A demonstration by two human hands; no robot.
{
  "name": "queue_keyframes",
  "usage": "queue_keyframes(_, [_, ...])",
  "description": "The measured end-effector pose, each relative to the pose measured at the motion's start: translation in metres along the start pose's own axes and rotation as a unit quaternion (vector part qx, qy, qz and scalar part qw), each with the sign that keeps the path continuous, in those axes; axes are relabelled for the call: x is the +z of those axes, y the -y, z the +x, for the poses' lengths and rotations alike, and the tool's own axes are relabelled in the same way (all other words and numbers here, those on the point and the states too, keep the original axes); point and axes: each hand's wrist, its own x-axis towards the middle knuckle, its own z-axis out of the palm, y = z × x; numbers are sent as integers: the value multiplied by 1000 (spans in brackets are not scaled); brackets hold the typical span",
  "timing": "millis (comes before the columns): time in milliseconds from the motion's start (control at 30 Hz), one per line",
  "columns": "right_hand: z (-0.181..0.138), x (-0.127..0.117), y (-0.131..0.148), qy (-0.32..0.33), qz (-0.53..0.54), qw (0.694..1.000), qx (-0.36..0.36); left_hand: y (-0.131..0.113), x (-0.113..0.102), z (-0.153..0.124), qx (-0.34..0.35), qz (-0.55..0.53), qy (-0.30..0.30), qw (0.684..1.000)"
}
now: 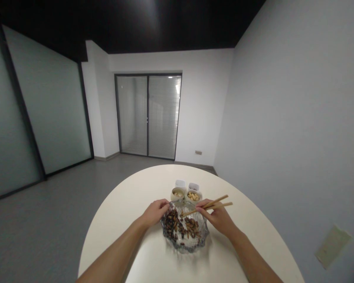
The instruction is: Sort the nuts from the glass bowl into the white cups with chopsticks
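A clear glass bowl (185,248) with a scalloped rim stands before me on the table, holding dark seeds (171,223) on its left side and lighter brown slivers (191,226) on the right. My left hand (157,211) grips the bowl's upper left rim, fingers curled over it. In my right hand (217,215) is a pair of wooden chopsticks (215,204), held over the bowl's right edge. Their tips reach down among the pieces near the bowl's middle; whether they pinch a piece is too small to tell.
Behind the bowl stand a round cup (177,193) with pale contents, a cup of tan nuts (194,196), a white dish (180,183) and another small dish (194,186) with dark bits. The round white table (120,220) ends near a wall on the right.
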Motion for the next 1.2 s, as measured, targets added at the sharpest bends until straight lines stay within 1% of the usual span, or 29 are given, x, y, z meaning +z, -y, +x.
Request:
queue_keyframes(167, [1,0,7,14,0,1000,-17,-3,0,0,-1,4,-3,1000])
queue_keyframes(433, [1,0,8,32,2,999,-11,-6,-1,-1,-9,-6,-1,1000])
queue_keyframes(667, [1,3,11,28,13,1000,-1,-1,2,1,-9,-10,1,1000])
queue_keyframes(833, [2,3,12,24,11,1000,9,-3,0,0,-8,0,0,1000])
queue_keyframes(933, [1,3,9,10,15,1000,11,-3,0,0,-9,-2,0,1000])
queue_keyframes(1033, [1,1,6,-16,25,999,12,-1,0,-1,-3,0,0,1000])
queue_keyframes(1133, [5,-3,8,-50,42,998,17,0,-1,-1,-3,1,-2,1000])
queue_keyframes(1200, [10,-6,9,-84,45,995,20,1,-1,-1,-3,2,-2,1000])
